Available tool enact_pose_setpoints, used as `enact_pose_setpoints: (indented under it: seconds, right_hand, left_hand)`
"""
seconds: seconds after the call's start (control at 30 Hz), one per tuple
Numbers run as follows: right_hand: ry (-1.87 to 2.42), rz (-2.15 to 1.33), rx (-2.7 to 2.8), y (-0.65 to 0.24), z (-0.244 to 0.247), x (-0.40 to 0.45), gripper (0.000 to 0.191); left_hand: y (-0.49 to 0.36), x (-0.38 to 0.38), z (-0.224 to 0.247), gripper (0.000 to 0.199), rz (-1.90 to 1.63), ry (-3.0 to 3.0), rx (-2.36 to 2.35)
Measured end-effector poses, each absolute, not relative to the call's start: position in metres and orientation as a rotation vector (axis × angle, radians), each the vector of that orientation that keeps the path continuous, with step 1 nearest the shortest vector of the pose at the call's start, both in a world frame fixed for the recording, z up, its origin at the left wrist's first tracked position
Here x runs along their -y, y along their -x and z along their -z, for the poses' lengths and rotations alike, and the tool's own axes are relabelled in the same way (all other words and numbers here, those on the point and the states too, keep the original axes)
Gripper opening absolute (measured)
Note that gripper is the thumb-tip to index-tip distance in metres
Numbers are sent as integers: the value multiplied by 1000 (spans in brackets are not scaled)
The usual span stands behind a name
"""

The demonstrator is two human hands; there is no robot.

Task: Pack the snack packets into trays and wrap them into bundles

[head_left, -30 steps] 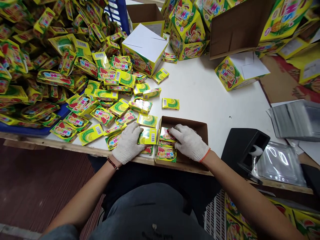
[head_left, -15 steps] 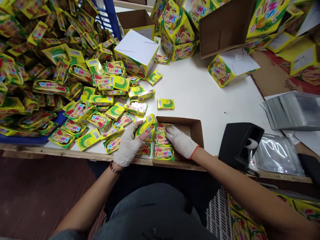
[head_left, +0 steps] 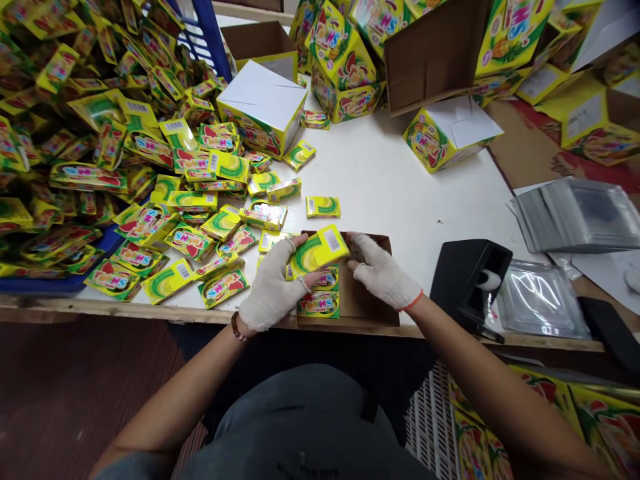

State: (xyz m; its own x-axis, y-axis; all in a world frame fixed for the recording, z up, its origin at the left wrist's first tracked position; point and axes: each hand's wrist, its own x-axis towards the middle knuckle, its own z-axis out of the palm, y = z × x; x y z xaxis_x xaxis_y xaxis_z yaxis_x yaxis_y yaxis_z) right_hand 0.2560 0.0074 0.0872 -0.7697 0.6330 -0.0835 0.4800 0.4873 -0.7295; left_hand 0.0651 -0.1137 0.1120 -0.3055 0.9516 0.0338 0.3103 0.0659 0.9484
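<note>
My left hand, in a white glove with bare fingertips, is closed on a small yellow-green candy box, its barcode side up. The candy box is tilted over the left part of an open brown carton. Inside that carton, small candy boxes lie face up along the left side. Over the carton's right half is my right hand, gloved too, its fingers apart and holding nothing. Its fingertips are close to the right end of the held box. Several loose candy boxes lie left of my left hand.
A blue crate heaped with candy boxes fills the left. Larger yellow display boxes stand at the back. To the right are a black tape dispenser, clear plastic trays and a stack of clear plastic covers.
My left hand has moved right, bringing its candy box over the carton. My right hand has lifted off the packed boxes and shifted slightly right. The view has shifted slightly.
</note>
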Motion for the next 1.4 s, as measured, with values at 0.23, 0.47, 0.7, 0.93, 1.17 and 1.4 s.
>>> enact_pose_setpoints:
  seconds: [0.23,0.47,0.7,0.93,1.17,1.4]
  right_hand:
    - [475,-492,2809,-259,-182,-6,23]
    - [470,-493,3265,-247,-173,4,19]
    - [856,-559,3517,-244,-172,-16,30]
    - [905,-707,4027,-218,-127,-13,34]
    - [1196,-709,3776,-238,-102,-4,31]
    - [1173,-790,3616,-255,-96,-2,26]
  left_hand:
    - [-77,96,-148,49,-925,-1246,-1356]
    - [-86,110,-133,51,-723,-1470,-1482]
    - [-43,134,-130,30,-700,-1689,-1963]
    - [-41,152,-101,35,309,-1964,-2076]
    - [-43,140,-105,34,410,-1936,-2100]
    - [-11,153,-112,15,-268,-1484,-2029]
